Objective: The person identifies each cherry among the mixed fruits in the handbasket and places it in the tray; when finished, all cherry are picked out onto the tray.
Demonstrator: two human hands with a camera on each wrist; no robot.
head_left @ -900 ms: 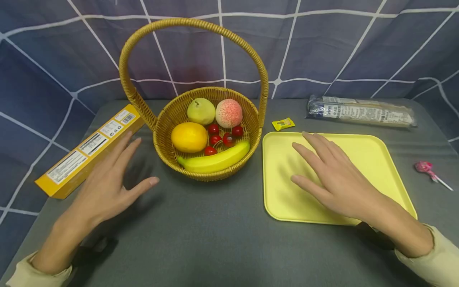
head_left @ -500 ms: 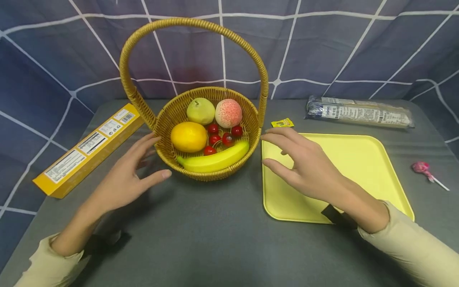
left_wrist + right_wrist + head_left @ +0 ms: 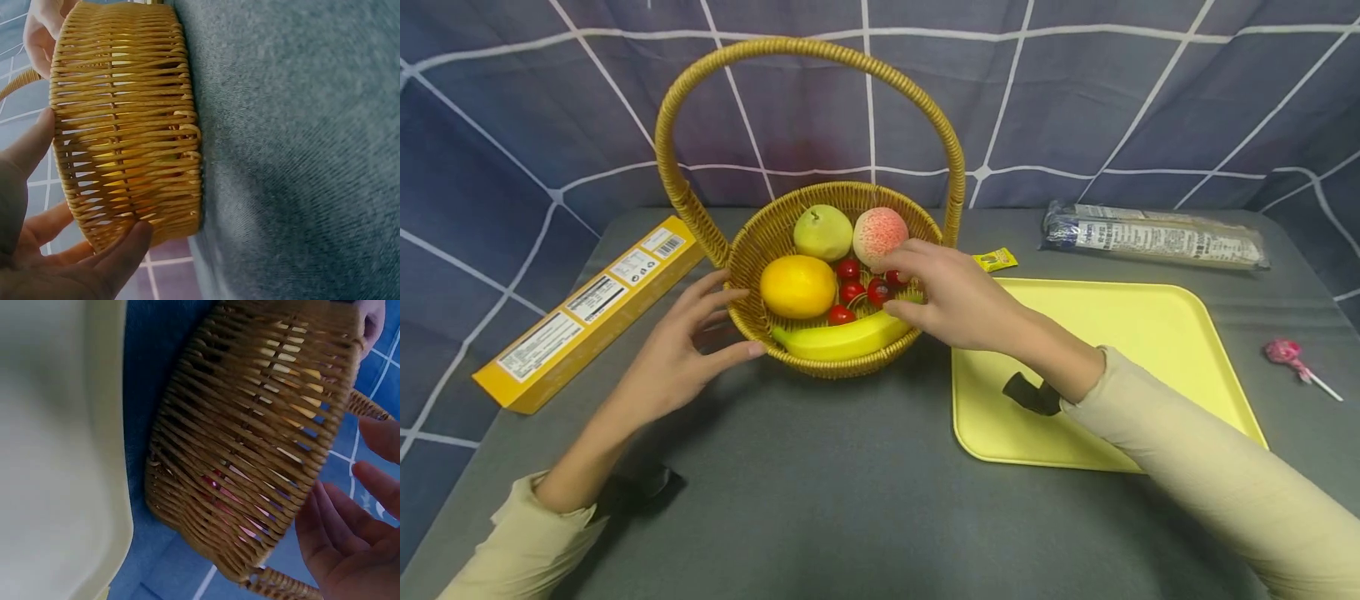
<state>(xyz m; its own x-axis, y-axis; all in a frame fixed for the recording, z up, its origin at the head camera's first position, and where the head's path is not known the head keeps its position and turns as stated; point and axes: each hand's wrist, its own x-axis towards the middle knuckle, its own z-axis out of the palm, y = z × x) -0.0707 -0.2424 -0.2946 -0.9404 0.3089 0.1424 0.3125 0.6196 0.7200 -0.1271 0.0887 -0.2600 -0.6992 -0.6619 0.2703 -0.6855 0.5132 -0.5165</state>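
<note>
Presently, basket [image 3: 835, 370]: upright on the table [image 3: 850, 500], left of the tray [image 3: 1150, 358].
Left hand [image 3: 677, 354]: your fingers spread against its left wall.
Right hand [image 3: 958, 296]: your fingers spread over its right rim; contact with fruit, cannot tell.
Cherries [image 3: 852, 292]: could roll if brushed.
Basket tilt: possible from uneven pressing.
Handle [image 3: 790, 48]: arches overhead, limiting lift.
Box [image 3: 591, 312]: crowds the left.

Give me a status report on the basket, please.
Left hand at basket; right hand over fruit. Basket upright on table. Arched handle possibly in the way.
</note>
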